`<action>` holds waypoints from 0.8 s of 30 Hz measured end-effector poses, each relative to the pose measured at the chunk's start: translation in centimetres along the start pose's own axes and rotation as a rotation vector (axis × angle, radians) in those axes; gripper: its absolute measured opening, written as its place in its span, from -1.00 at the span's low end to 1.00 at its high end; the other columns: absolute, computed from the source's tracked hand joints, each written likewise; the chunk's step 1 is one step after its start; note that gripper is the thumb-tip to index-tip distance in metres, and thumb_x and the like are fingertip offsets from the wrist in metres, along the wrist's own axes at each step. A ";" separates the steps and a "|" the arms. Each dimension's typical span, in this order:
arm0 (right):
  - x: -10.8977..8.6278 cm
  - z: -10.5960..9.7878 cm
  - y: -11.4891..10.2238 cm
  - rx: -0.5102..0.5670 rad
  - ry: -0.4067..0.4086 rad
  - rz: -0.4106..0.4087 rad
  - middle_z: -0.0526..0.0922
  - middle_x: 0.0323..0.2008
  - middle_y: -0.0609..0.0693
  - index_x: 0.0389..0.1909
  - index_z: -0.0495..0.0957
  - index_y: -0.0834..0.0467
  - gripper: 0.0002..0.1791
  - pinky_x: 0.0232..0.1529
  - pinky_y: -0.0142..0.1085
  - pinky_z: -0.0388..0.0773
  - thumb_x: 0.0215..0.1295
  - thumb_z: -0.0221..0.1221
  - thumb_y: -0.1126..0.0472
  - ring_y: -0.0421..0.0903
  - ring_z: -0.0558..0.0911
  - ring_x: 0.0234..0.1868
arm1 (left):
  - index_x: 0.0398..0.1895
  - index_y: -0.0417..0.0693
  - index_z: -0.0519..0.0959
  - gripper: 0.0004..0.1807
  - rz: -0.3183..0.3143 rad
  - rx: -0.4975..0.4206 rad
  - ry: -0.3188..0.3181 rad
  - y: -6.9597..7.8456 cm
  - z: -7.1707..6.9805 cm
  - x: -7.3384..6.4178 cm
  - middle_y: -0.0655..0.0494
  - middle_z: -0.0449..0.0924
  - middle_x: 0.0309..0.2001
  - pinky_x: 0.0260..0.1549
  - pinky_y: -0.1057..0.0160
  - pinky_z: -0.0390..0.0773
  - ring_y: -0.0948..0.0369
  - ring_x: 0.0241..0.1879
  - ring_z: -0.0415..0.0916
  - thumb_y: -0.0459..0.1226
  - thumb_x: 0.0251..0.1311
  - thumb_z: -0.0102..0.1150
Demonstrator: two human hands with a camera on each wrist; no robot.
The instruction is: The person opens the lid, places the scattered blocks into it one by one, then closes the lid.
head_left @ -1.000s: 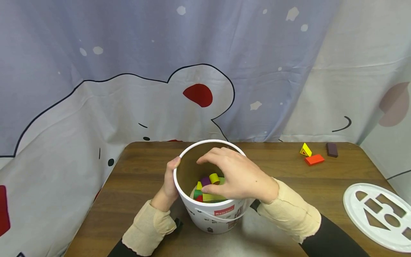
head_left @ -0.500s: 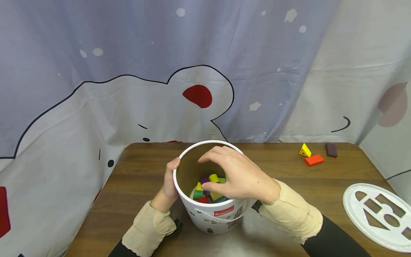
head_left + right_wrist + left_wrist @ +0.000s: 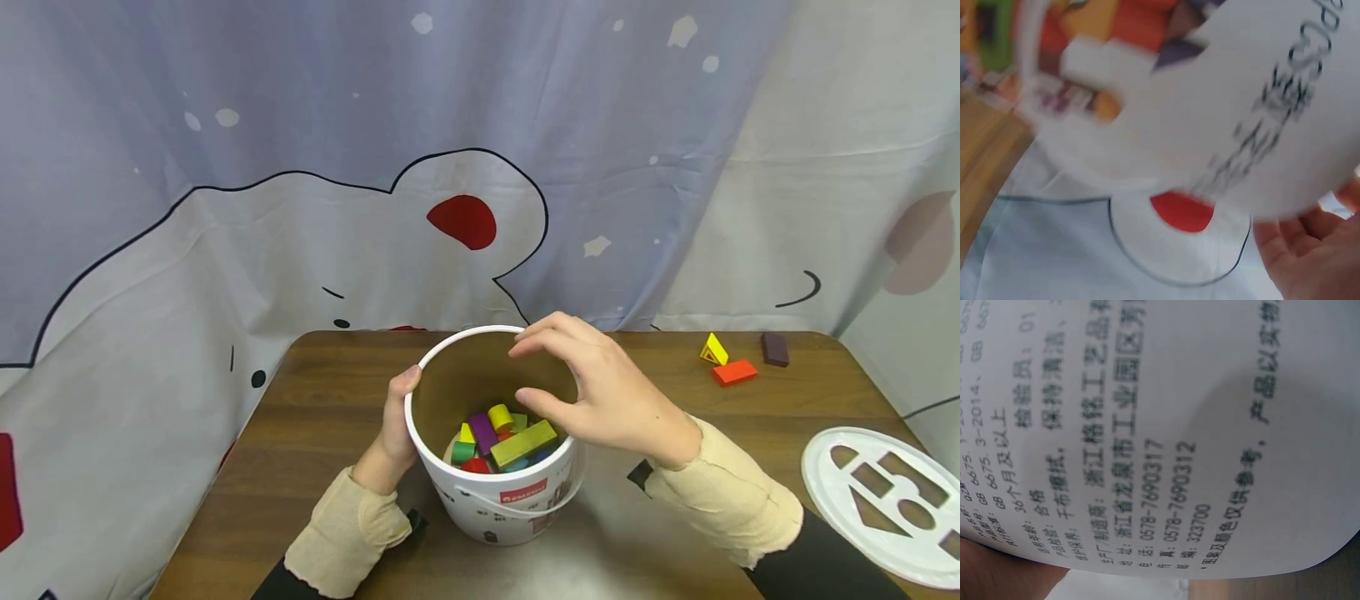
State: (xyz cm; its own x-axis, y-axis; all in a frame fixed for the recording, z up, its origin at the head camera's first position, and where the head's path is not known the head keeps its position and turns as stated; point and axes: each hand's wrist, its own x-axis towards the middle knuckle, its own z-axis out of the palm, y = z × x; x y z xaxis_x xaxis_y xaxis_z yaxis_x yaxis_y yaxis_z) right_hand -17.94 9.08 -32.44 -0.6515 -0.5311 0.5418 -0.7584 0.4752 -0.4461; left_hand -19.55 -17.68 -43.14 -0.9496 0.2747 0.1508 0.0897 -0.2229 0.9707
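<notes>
A white printed bucket (image 3: 480, 521) stands upright on the table, its side filling much of both wrist views. My left hand (image 3: 395, 421) holds the bucket at its left rim, the thumb on the edge. Over the right rim is my right hand (image 3: 603, 392), thumb and fingers spread apart with nothing between them. Inside the bucket lie several coloured blocks, among them a long olive-yellow block (image 3: 522, 444), a purple block (image 3: 483, 433), a yellow cylinder (image 3: 500, 417) and a green block (image 3: 462, 452). Some blocks are partly covered by others.
At the back right of the table (image 3: 337, 400) lie a yellow triangular block (image 3: 714, 350), a red block (image 3: 735, 372) and a dark purple block (image 3: 775, 349). A white lid (image 3: 832, 475) with shaped holes rests at the right edge. A patterned curtain (image 3: 300, 100) hangs behind.
My right hand has risen out of the bucket and shifted right, uncovering the blocks inside. The long olive-yellow block now lies on top of them. My left hand keeps its hold on the rim.
</notes>
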 end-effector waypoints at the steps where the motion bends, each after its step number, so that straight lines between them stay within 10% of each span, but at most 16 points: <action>1: -0.3 -0.3 0.4 -0.003 0.027 0.003 0.64 0.07 -0.15 0.03 0.65 0.00 -0.63 0.24 -0.16 0.52 0.20 0.44 0.16 -0.15 0.61 0.16 | 0.17 0.27 0.52 -0.40 -0.003 0.003 0.003 0.0 0.0 0.0 0.21 0.59 0.13 0.25 0.00 0.44 0.12 0.17 0.49 0.27 0.40 -0.42; 16: -5.9 -6.2 10.5 -0.246 0.128 0.262 0.68 -0.04 -0.04 0.01 0.67 0.04 -0.67 -0.02 -0.35 0.41 0.23 0.44 0.19 -0.06 0.61 -0.01 | 0.24 0.15 0.47 -0.33 -0.020 0.011 0.005 0.2 -0.3 -0.4 0.18 0.57 0.16 0.29 -0.04 0.39 0.08 0.21 0.47 0.29 0.41 -0.43; 24: -8.5 -9.0 18.1 -0.285 0.010 0.565 0.63 0.11 0.27 0.12 0.62 0.19 -0.58 0.01 0.14 0.50 0.43 0.25 -0.01 0.27 0.60 0.10 | 0.24 0.16 0.47 -0.33 -0.022 0.010 0.015 0.1 -0.4 -0.4 0.19 0.57 0.16 0.28 -0.02 0.39 0.09 0.21 0.47 0.28 0.40 -0.43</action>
State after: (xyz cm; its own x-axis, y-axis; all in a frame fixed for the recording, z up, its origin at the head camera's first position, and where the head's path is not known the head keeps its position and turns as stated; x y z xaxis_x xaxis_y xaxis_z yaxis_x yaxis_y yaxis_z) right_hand -25.92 28.54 -38.73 -0.9486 -0.1375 0.2850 -0.2610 0.8492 -0.4591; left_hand -19.31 -18.13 -43.20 -0.9558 0.2654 0.1267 0.0716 -0.2077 0.9756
